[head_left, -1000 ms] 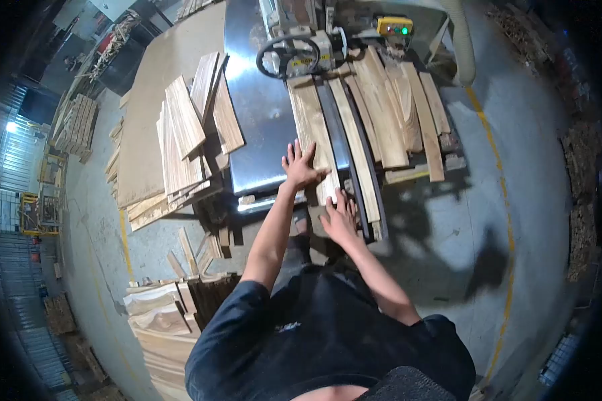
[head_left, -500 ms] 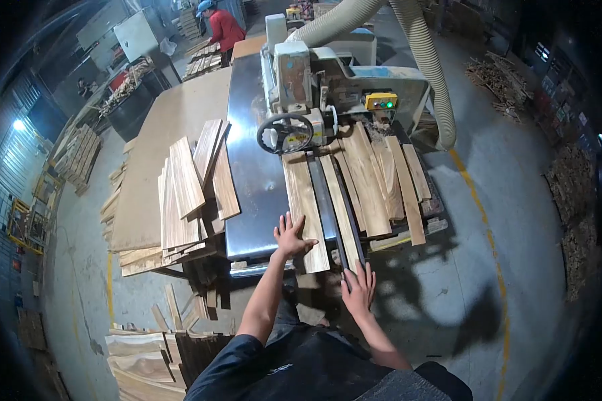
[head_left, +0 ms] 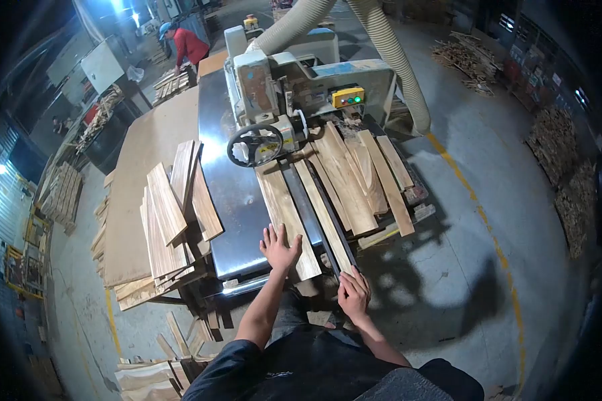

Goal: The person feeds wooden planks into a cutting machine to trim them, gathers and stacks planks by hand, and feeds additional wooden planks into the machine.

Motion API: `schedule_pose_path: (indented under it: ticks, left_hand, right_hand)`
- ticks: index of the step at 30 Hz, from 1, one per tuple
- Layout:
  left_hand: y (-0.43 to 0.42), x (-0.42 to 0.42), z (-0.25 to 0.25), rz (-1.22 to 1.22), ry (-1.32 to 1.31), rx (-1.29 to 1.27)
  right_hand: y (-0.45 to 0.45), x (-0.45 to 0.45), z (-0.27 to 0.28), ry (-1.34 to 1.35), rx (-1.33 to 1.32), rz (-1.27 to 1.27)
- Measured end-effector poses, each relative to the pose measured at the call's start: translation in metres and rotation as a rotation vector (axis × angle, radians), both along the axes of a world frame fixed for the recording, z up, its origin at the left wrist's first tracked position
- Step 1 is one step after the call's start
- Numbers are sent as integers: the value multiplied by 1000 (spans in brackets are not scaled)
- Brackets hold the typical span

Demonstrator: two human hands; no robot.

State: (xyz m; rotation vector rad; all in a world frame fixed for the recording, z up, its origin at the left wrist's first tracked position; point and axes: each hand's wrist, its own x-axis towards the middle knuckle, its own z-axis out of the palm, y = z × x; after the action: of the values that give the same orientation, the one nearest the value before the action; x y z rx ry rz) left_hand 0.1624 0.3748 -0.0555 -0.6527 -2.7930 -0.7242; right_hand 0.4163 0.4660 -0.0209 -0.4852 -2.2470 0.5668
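Note:
My left hand (head_left: 280,248) lies with fingers spread at the left edge of a wide wooden board (head_left: 285,217) on the metal table (head_left: 237,230). The far end of that board reaches the machine (head_left: 264,137) with its black handwheel. My right hand (head_left: 354,293) is at the near end of a narrow wooden strip (head_left: 326,217), its fingers curled and close together around that end. A dark rail runs along the strip's right side. Between board and strip lies a grey metal band.
Loose boards (head_left: 354,177) lie right of the strip. More planks (head_left: 164,207) rest on the brown side table (head_left: 137,160). A person in red (head_left: 188,47) bends over wood at the back left. A ribbed hose (head_left: 398,57) rises above the machine; offcuts (head_left: 471,60) are piled behind.
The view has tilted up, showing more of the machine and the person in red. My right hand has shifted from the wide board to the narrow strip's end, and its fingers have curled.

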Motion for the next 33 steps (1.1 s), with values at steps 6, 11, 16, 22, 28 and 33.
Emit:
schedule_pose_path:
  ticks: [6, 11, 16, 22, 28, 33]
  left_hand:
    - [-1, -3, -3, -2, -7, 57]
    - [-2, -4, -3, 6, -13, 61]
    - [-1, -5, -5, 7, -20, 56]
    - [0, -4, -4, 13, 3, 33]
    - [1, -6, -6, 21, 4, 61]
    - [0, -7, -12, 39, 64, 50]
  right_hand:
    - [-1, 0, 3, -8, -7, -13]
    - [-1, 0, -3, 4, -25, -2]
    - [-3, 1, -6, 12, -45, -19]
    - [-2, 4, -1, 2, -53, 9]
    - [-1, 1, -5, 8, -46, 11]
    - [-2, 2, 0, -9, -43, -1]
